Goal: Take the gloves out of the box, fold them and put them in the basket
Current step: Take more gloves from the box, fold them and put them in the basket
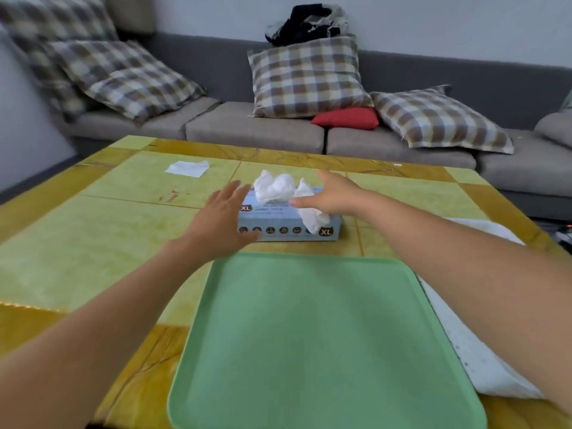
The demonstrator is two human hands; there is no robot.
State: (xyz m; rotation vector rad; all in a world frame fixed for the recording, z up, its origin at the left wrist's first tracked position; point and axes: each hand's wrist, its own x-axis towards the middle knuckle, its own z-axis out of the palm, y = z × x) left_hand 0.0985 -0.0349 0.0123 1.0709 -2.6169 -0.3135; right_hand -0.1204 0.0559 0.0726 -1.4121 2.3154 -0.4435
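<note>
A light blue glove box (288, 222) marked XL lies on the table beyond the green tray. Crumpled white gloves (275, 187) stick up out of its top slot, and one hangs down over its front right side. My left hand (221, 216) reaches over the box's left end with straight, spread fingers and holds nothing. My right hand (329, 195) hovers at the box's right side, fingers extended, its thumb next to the white gloves; I cannot tell whether it touches them. No basket is in view.
A large green tray (309, 335) sits nearest me on the yellow-green table (108, 227). A folded white piece (187, 168) lies at the far left. White cloth (483, 351) lies under my right forearm. A grey sofa with checked cushions (306, 78) stands behind.
</note>
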